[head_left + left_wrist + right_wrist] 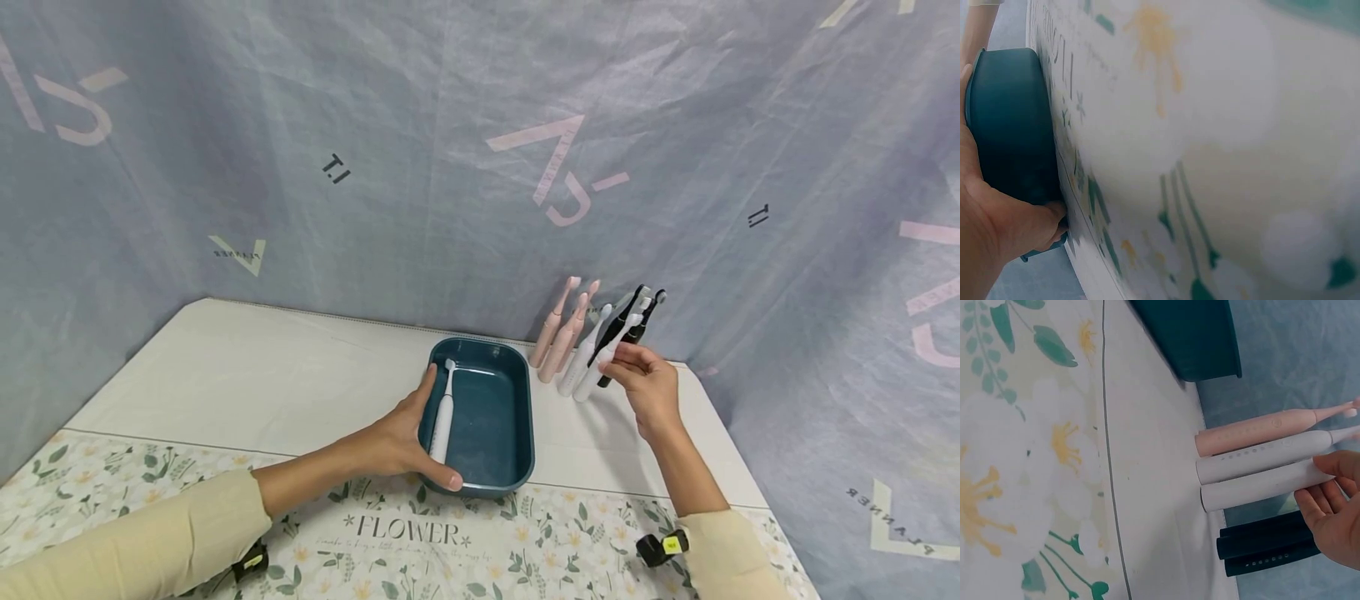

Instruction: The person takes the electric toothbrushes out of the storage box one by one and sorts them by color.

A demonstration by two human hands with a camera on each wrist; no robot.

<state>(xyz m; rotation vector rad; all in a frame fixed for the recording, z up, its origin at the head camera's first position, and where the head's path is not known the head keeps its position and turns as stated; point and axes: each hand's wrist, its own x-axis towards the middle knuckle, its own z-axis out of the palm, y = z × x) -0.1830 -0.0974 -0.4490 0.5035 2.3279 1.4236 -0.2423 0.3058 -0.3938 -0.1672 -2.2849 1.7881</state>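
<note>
A dark teal plastic tray (491, 425) sits on the table in front of me. Inside it, along the left wall, lies a white electric toothbrush (442, 427). My left hand (397, 437) grips the tray's left side, its thumb over the front rim. To the right of the tray my right hand (651, 390) pinches a white electric toothbrush (1254, 487) by its upper handle, thumb against fingers. That brush stands nearly upright and leans slightly right. Close beside it is another white toothbrush (1260, 453). Black toothbrushes (1266, 547) stand behind the right fingers, partly hidden.
Pink toothbrushes (558, 350) stand upright between the tray and the white ones. A grey-blue curtain (420, 167) with printed letters hangs behind and on both sides. The table is white at the back (300, 383), with a floral cloth (360, 550) along its front.
</note>
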